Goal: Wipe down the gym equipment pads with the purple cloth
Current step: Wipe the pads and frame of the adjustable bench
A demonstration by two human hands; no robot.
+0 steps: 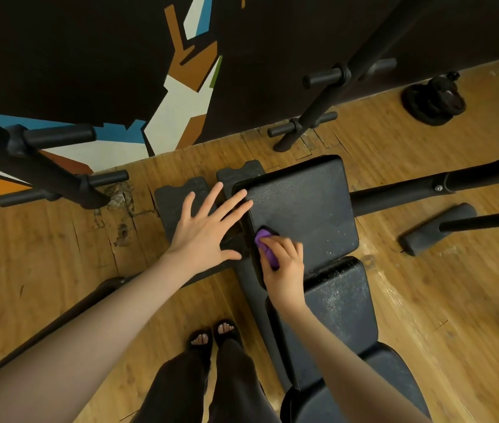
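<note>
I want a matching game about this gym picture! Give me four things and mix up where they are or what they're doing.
Things:
1. purple cloth
2. left hand
3. weight plates
4. right hand

States:
A. lying on the wooden floor near the wall
B. fingers spread out straight
C. bunched up on the black bench pad
D. curled round the cloth

Pairs: 1-C, 2-B, 3-A, 4-D

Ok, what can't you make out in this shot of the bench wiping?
- Bunched purple cloth, head view: mostly covered by the right hand.
- Black padded bench: near end cut off by the bottom edge.
- Left hand: whether its spread fingers touch the pad is unclear.
</note>
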